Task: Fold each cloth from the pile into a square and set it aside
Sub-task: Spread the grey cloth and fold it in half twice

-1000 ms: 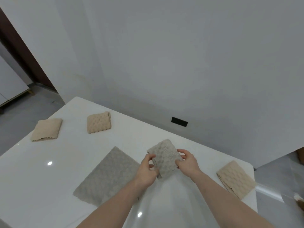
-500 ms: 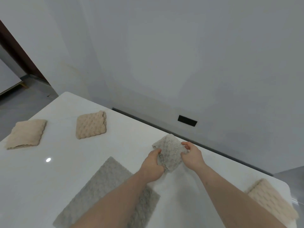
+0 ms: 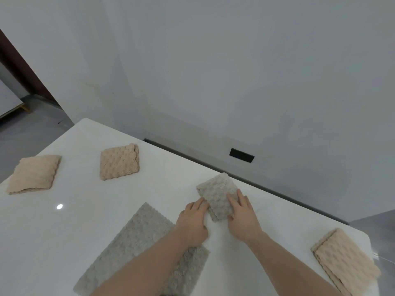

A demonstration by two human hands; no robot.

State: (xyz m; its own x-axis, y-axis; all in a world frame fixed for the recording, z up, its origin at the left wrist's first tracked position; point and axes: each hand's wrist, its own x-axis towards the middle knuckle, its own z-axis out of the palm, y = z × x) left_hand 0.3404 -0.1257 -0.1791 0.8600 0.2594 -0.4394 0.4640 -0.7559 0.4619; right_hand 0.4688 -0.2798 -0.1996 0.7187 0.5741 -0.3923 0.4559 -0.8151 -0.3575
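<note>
Folded grey cloth (image 3: pixel 218 197) lies on the white table (image 3: pixel 106 221) near its far edge, approx. square, with both hands on it. Left hand (image 3: pixel 193 223) sits at the cloth's near-left edge, fingers extended and only slightly bent, tips touching the fabric; right hand (image 3: pixel 241 216) lies flat over the right portion, fingers straight and close together, pressing down. Neither hand pinches or curls round the cloth as far as visible; thumbs partly hidden, cannot confirm. Unfolded grey cloth (image 3: pixel 136 248) lies flat under the left forearm, next in line by my reading. Three beige folded cloths set aside: far-left one (image 3: pixel 34 174), centre-left one (image 3: pixel 119 161), right one (image 3: pixel 344 259) at the near-right corner. Risks, in my judgement: thick, bumpy fabric may spring open once pressure lifts, spoiling the square; the left forearm could drag the flat cloth askew as it withdraws; the table looks glossy, so a sideways push may slide the bundle toward the back edge instead of flattening it.
</note>
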